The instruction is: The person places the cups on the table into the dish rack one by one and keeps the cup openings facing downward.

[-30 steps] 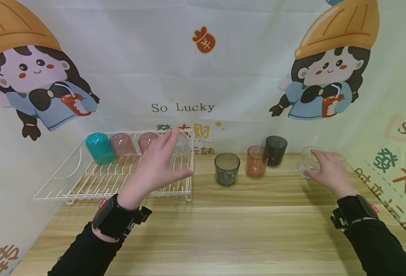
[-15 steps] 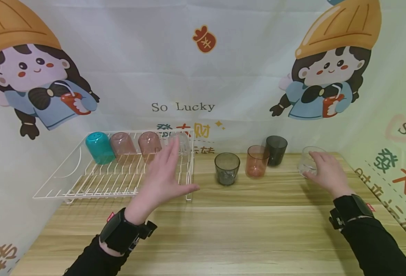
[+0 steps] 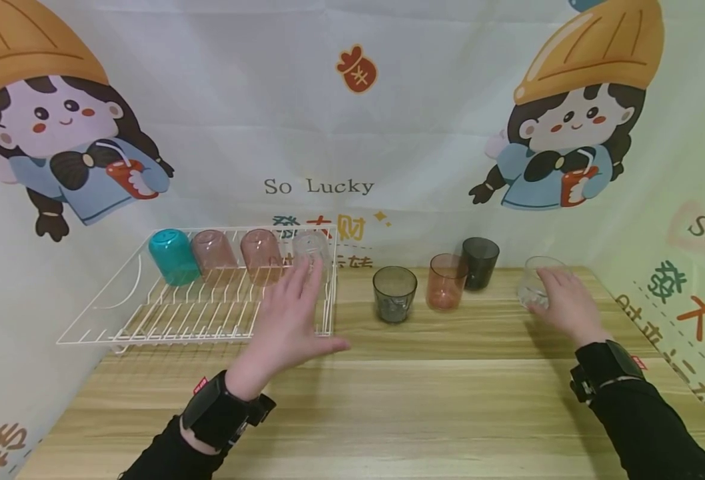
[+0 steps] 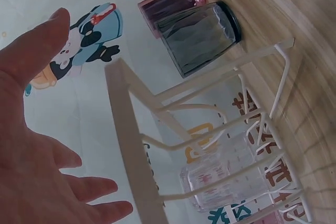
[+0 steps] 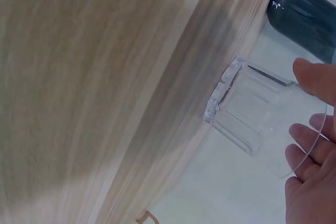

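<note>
At the table's right, my right hand holds a clear drinking glass that stands upright. In the right wrist view the thumb lies at one side of the clear glass, and the fingers show at its other side near the rim. My left hand is in the air by the right front part of a white wire dish rack, fingers spread, holding nothing. Behind its fingertips, an upside-down clear glass sits in the rack, partly covered by the hand in the head view.
Upside down in the rack are a teal glass and two pinkish glasses, one beside the other. Between rack and right hand stand a grey-green glass, an orange-pink glass and a dark glass. A printed cloth hangs behind.
My left hand has drawn back from over the rack, toward me and slightly right. The right hand's thumb and fingers have come closer about the clear glass, which stays in place.
</note>
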Demonstrator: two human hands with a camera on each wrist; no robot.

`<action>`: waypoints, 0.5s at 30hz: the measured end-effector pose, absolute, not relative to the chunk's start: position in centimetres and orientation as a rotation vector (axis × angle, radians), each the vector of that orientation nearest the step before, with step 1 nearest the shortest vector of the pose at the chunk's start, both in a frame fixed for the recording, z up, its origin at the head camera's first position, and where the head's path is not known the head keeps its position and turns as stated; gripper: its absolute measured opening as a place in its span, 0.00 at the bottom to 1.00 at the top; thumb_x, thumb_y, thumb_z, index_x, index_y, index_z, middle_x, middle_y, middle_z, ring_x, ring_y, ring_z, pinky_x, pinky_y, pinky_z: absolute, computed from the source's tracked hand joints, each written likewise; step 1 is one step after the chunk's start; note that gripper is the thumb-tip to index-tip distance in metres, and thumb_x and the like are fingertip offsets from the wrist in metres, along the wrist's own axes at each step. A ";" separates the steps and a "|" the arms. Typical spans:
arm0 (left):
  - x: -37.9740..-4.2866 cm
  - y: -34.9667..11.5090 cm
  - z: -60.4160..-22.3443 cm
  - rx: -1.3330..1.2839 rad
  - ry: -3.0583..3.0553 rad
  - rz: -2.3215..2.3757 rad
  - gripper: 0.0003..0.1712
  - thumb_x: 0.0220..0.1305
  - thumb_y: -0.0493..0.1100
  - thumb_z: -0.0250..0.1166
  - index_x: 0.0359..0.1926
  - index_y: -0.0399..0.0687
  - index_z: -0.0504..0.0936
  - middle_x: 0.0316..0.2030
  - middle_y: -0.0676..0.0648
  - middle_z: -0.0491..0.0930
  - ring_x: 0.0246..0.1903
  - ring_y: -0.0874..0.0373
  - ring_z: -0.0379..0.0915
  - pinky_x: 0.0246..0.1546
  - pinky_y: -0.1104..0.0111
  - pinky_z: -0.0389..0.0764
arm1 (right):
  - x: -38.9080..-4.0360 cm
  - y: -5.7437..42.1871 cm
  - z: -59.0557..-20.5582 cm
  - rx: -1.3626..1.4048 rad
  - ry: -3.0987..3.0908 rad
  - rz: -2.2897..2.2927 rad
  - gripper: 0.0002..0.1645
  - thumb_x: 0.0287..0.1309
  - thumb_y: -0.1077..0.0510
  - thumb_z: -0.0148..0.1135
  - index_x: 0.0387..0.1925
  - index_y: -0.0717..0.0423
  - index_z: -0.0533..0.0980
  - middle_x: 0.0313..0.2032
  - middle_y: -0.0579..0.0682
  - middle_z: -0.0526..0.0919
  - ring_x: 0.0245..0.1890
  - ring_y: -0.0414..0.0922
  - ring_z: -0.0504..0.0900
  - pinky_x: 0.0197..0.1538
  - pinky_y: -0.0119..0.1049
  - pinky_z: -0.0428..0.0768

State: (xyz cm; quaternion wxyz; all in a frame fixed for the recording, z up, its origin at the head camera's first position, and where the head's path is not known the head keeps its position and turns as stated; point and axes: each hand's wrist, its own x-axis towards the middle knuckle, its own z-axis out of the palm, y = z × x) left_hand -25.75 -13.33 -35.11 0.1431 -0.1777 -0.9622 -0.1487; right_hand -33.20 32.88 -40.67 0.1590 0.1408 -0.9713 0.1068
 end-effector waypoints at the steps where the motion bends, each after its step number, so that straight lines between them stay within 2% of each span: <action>1: -25.7 -13.3 -35.2 -0.515 -2.786 -0.420 0.77 0.32 0.73 0.72 0.75 0.53 0.35 0.74 0.40 0.38 0.71 0.37 0.39 0.67 0.38 0.43 | -33.2 32.8 -40.7 0.397 -2.777 0.302 0.41 0.50 0.59 0.67 0.61 0.75 0.62 0.55 0.75 0.68 0.57 0.69 0.64 0.63 0.61 0.59; 5: -25.6 -13.1 -35.5 -0.536 -2.818 -0.369 0.77 0.32 0.75 0.70 0.75 0.52 0.36 0.74 0.40 0.40 0.71 0.37 0.39 0.67 0.38 0.42 | -33.2 32.8 -40.9 0.385 -2.761 0.279 0.39 0.50 0.60 0.67 0.60 0.75 0.63 0.54 0.75 0.70 0.56 0.69 0.66 0.63 0.60 0.59; 10: -25.4 -13.0 -35.5 -0.558 -2.833 -0.314 0.77 0.32 0.76 0.70 0.75 0.49 0.39 0.74 0.40 0.42 0.71 0.37 0.39 0.66 0.36 0.45 | -33.2 32.7 -41.2 0.356 -2.730 0.251 0.30 0.52 0.65 0.63 0.56 0.75 0.67 0.50 0.74 0.74 0.52 0.68 0.70 0.62 0.59 0.62; 15: -25.2 -13.0 -35.5 -0.576 -2.852 -0.306 0.77 0.30 0.75 0.71 0.75 0.49 0.42 0.74 0.40 0.42 0.71 0.38 0.40 0.66 0.36 0.45 | -33.0 32.5 -41.2 0.328 -2.663 0.249 0.17 0.53 0.70 0.60 0.46 0.73 0.73 0.39 0.69 0.81 0.41 0.65 0.76 0.53 0.57 0.70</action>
